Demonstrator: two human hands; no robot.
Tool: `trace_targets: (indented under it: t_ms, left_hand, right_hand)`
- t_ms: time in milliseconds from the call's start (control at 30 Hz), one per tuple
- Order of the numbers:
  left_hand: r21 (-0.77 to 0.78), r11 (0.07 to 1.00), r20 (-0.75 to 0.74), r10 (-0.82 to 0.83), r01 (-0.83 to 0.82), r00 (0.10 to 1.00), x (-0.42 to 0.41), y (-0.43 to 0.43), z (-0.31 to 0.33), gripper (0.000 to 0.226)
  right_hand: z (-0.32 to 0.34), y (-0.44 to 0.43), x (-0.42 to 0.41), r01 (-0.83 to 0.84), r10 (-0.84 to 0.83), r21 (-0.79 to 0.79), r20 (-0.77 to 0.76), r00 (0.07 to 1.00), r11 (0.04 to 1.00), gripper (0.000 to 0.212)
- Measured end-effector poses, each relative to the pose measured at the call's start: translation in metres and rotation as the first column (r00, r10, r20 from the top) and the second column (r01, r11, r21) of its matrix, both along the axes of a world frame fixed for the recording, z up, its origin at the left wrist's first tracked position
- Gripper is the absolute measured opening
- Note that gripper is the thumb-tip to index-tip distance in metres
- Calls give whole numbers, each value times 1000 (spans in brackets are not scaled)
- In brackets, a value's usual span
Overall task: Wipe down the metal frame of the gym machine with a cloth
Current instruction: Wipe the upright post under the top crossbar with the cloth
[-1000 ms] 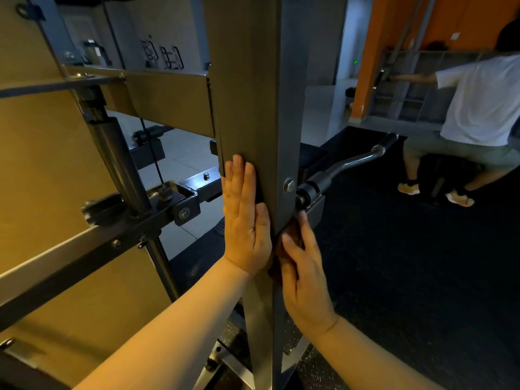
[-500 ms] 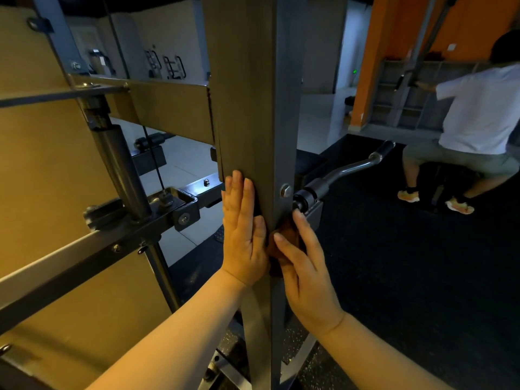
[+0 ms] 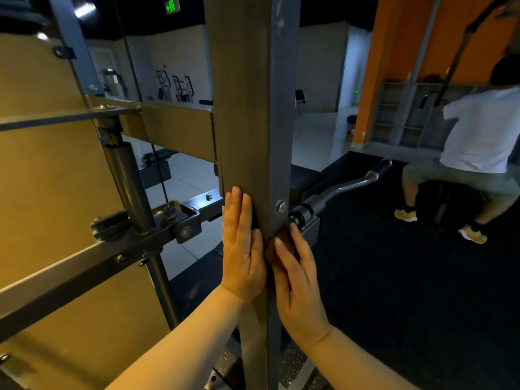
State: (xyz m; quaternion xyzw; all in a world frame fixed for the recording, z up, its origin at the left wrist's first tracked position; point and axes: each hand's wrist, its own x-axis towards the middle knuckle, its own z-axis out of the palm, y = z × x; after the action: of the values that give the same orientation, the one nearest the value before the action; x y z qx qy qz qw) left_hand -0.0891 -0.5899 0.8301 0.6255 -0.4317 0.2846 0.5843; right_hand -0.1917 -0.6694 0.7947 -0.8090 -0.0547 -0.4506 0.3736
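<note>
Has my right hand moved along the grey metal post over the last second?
Yes: the right hand has slid slightly up the grey metal post, closer to the silver hex bolt.

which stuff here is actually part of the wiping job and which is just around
Part of the job:
- upright metal post
- brown cloth, pressed against the post
- left hand, flat on the post
- right hand, pressing the cloth

Just around:
- curved bar handle
- person in a white shirt
- green exit sign
</note>
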Motion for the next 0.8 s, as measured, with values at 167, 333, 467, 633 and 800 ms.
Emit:
trace_targets:
  t_ms: [167, 333, 467, 633, 800]
  left_hand:
    - [-29, 1000, 15, 2, -2, 1000, -9, -5, 18, 60]
    - [-53, 999, 64, -1, 5, 998, -3, -6, 56, 56]
    - [-52, 999, 83, -12, 17, 996, 6, -6, 83, 52]
    - [-52, 999, 76, 16, -12, 997, 5, -2, 87, 51]
    - [-85, 996, 126, 24, -13, 992, 3, -9, 137, 51]
  right_hand:
    - [6, -1, -2, -13, 10, 200, 14, 1000, 980, 43]
    - [89, 4, 6, 15, -69, 283, 183, 981, 959, 44]
    - [132, -4, 26, -38, 18, 74, 250, 968, 997, 39]
    - [101, -12, 24, -84, 89, -34, 188, 978, 996, 46]
    - [166, -23, 32, -96, 110, -72, 237, 965, 993, 45]
